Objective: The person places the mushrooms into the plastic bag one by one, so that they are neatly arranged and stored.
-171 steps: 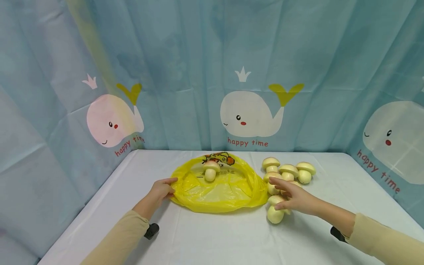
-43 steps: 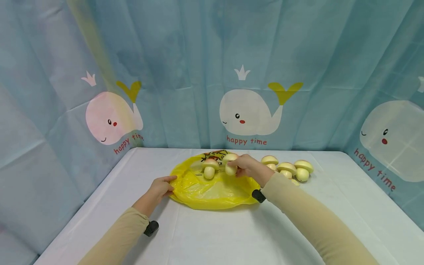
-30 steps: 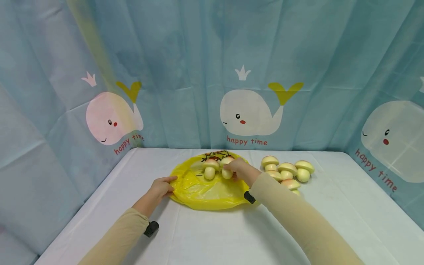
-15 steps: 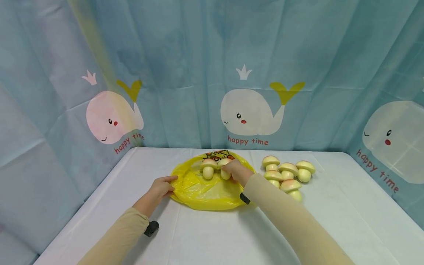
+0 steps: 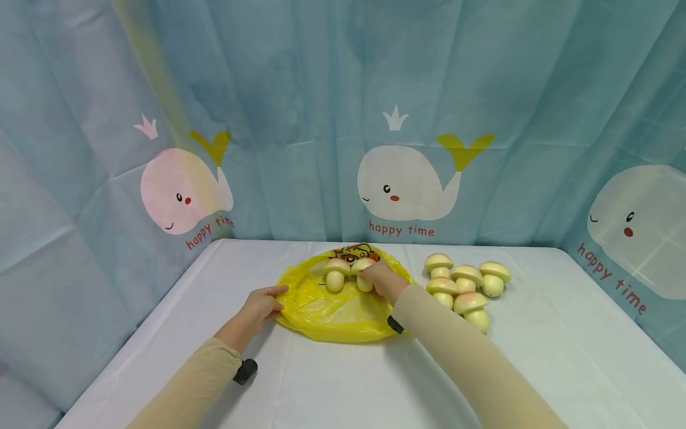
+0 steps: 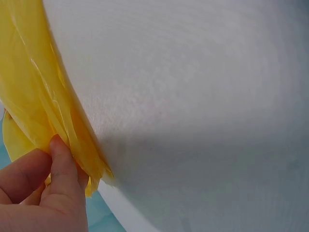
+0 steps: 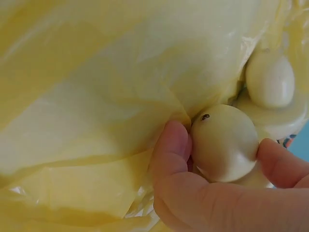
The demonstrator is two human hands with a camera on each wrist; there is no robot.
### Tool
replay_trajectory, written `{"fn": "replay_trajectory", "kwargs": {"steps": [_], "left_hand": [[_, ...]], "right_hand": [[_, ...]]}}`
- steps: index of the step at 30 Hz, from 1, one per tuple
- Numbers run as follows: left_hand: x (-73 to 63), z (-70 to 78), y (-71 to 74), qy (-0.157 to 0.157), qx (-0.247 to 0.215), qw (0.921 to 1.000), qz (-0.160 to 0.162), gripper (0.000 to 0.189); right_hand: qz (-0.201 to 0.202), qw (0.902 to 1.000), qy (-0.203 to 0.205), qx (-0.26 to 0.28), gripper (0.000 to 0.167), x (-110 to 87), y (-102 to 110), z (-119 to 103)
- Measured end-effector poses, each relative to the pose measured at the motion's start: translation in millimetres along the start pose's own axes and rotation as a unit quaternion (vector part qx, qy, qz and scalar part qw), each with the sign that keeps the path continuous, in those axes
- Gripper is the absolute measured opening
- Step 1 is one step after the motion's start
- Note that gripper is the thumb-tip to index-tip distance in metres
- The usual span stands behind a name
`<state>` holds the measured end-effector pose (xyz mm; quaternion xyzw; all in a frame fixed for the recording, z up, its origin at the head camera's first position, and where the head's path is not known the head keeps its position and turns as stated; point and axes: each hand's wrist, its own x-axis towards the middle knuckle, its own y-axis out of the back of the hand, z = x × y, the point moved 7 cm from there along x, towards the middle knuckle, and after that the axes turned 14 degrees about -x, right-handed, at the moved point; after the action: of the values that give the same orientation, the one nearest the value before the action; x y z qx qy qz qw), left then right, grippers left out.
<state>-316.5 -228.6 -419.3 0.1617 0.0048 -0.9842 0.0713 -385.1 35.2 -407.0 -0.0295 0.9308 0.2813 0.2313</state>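
Observation:
A yellow plastic bag [image 5: 327, 328] lies spread open on the table. My left hand [image 5: 261, 305] pinches its left rim; in the left wrist view thumb and finger meet on the folded plastic [image 6: 53, 96]. Inside the bag, my right hand [image 5: 382, 277] holds a toy mushroom [image 5: 365, 282] by its stem. The right wrist view shows the rounded stem end [image 7: 226, 145] between thumb and fingers. Right beside it, on the left, sits another toy mushroom [image 5: 336, 280] in the bag. The held mushroom's cap is partly hidden by the hand.
Several toy mushrooms [image 5: 466, 277] stand clustered on the white table [image 5: 332, 387] to the right of the bag. Behind the table hangs a blue curtain [image 5: 300, 149] printed with whales. A black wrist camera [image 5: 246, 370] is below the left wrist.
My right hand has carried a mushroom from the right-hand cluster into the bag, then shifted slightly left beside the other one. The left hand has stayed at the bag's rim.

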Motion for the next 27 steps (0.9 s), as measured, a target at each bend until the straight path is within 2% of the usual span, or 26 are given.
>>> {"fn": "replay_trajectory", "kwargs": {"steps": [4, 8, 11, 15, 18, 27], "left_hand": [[-0.4, 0.3, -0.2, -0.003, 0.000, 1.0000, -0.001, 0.051], [0.0, -0.1, 0.3, -0.003, 0.000, 1.0000, 0.001, 0.050], [0.5, -0.8, 0.4, -0.004, -0.001, 1.0000, 0.000, 0.050], [0.2, -0.8, 0.1, -0.007, -0.002, 1.0000, 0.000, 0.050], [-0.3, -0.3, -0.2, -0.007, -0.001, 1.0000, 0.001, 0.050], [-0.6, 0.2, 0.8, 0.003, -0.004, 0.9999, 0.009, 0.050]], "right_hand": [[-0.029, 0.9995, 0.016, -0.002, 0.041, -6.4, 3, 1], [-0.040, 0.9989, 0.021, -0.010, 0.040, -8.9, 6, 2], [-0.022, 0.9997, -0.004, -0.007, 0.049, -2.2, 8, 5], [-0.022, 0.9994, -0.020, 0.016, 0.064, 2.4, 10, 8], [-0.034, 0.9987, -0.011, 0.036, 0.068, -1.9, 12, 9], [-0.079, 0.9940, 0.025, 0.071, 0.065, -23.9, 29, 9]]}}
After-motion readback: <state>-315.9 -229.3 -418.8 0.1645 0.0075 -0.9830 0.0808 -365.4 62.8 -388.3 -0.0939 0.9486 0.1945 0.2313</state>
